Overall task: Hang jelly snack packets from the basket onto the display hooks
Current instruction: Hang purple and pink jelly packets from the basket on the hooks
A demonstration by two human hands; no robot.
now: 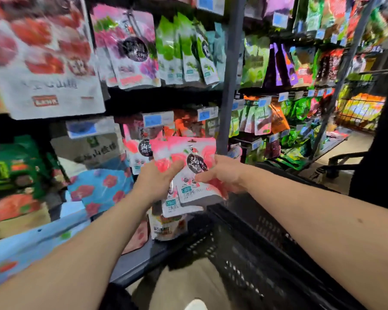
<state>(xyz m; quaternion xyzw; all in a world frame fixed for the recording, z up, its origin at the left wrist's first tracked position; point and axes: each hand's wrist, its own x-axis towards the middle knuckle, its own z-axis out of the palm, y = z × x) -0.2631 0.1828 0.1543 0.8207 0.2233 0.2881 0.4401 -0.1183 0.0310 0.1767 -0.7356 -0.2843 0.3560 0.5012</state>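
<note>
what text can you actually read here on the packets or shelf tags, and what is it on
"0脂肪": teal labels on the jelly packets held by the left hand and right hand.
"山楂": large white packet, upper left; the characters before it are blurred.
Black round logo on the jelly packets: too blurred.
Price tags: blue, unreadable.
All other packets: too blurred.

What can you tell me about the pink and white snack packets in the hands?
The pink and white plastic snack packets are glossy flat pouches, at least two overlapped, with a dark round label. They are held roughly upright near the black plastic basket. The left hand grips their left side; the right hand pinches the right.
</note>
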